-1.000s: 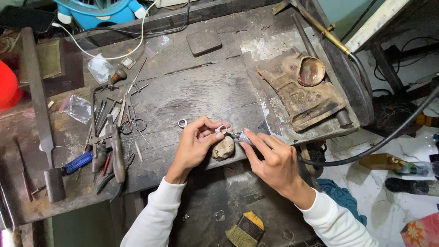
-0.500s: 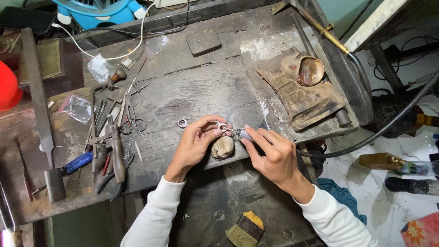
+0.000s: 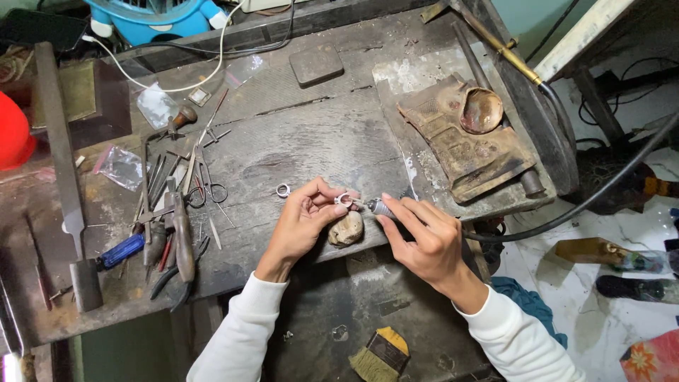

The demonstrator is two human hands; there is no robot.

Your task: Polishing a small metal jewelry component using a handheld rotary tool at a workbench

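Observation:
My left hand (image 3: 300,225) pinches a small silver ring (image 3: 344,200) at the front edge of a worn wooden workbench (image 3: 297,134). The ring rests over a rounded, stone-like bench peg (image 3: 346,228). My right hand (image 3: 423,237) grips a rotary tool handpiece (image 3: 380,207) like a pen, its tip at the ring. A black flexible hose (image 3: 566,212) runs from the handpiece off to the right. A second silver ring (image 3: 283,190) lies on the bench just left of my left hand.
Pliers, scissors, files and a blue-handled screwdriver (image 3: 120,251) lie at the left. A long flat file (image 3: 60,148) lies along the far left. A charred block with a small dish (image 3: 481,111) sits at the right. A brush (image 3: 378,354) lies below the bench.
Both hands stayed at the bench peg with only slight shifts. The handpiece tip has closed in on the ring.

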